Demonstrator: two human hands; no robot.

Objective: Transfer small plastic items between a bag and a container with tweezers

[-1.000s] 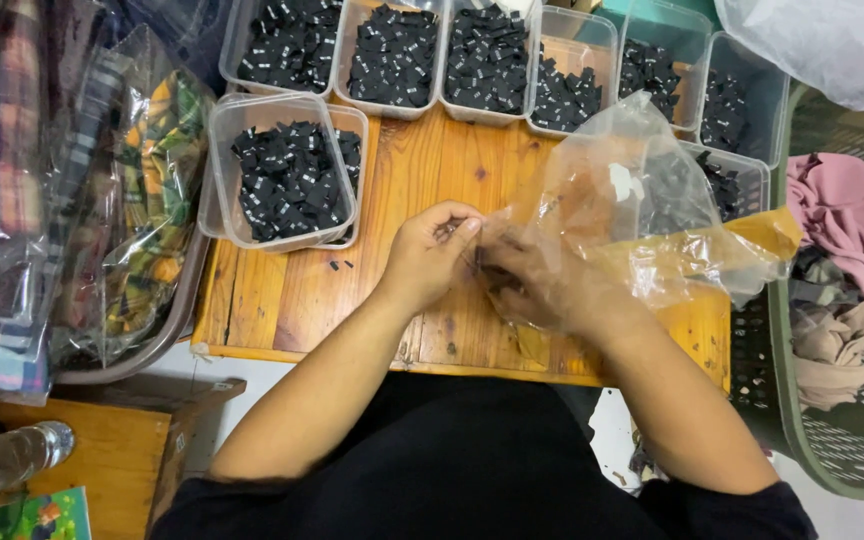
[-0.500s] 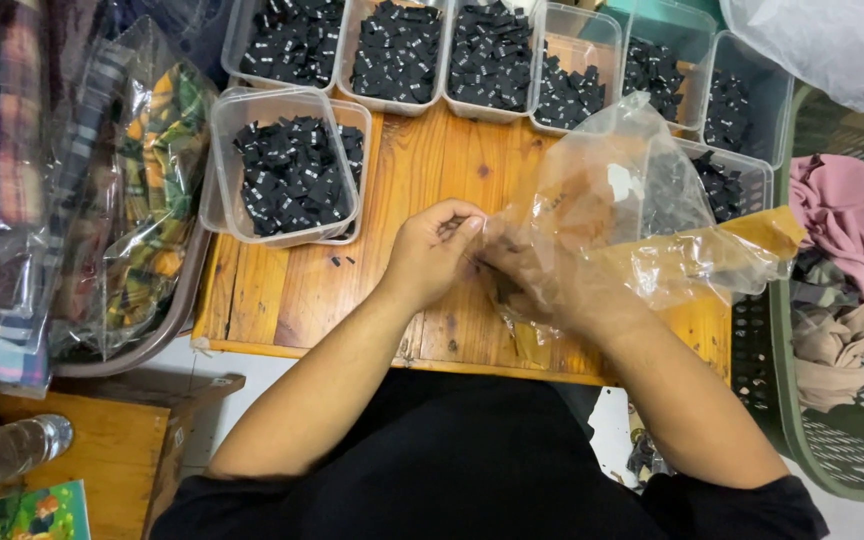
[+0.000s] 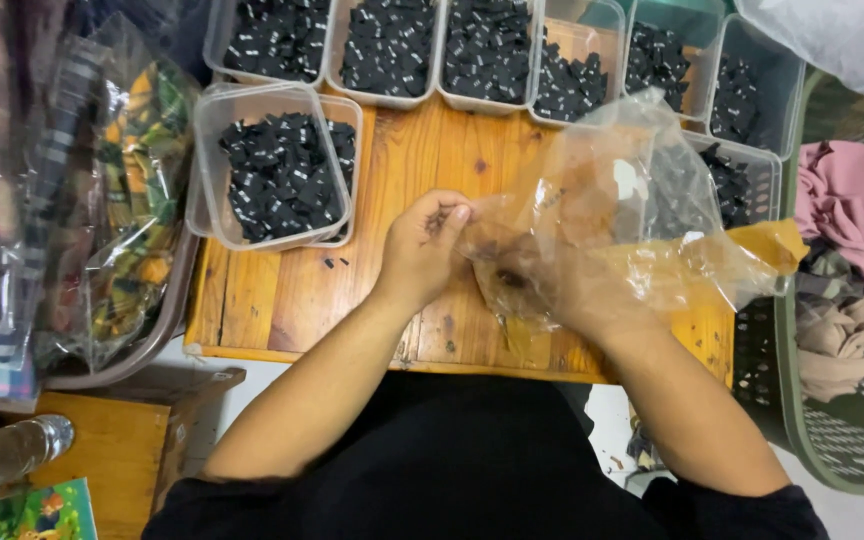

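Head view: left hand point(image 3: 422, 245) pinching clear plastic bag point(image 3: 632, 210), right hand point(image 3: 542, 285) inside.

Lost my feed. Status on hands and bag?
Left hand pinching clear plastic bag edge. Right hand inside bag. Nothing blocking.

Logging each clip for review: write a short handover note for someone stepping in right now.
Left hand: fingers pinched on the mouth edge of the clear plastic bag.
Right hand: inside that bag, seen through the film; whether it holds anything is unclear.
Bag lies over the wooden table.
Tubs of small black pieces stand along the far edge.
Done: bag opened. Left: no pieces visibly bagged yet.
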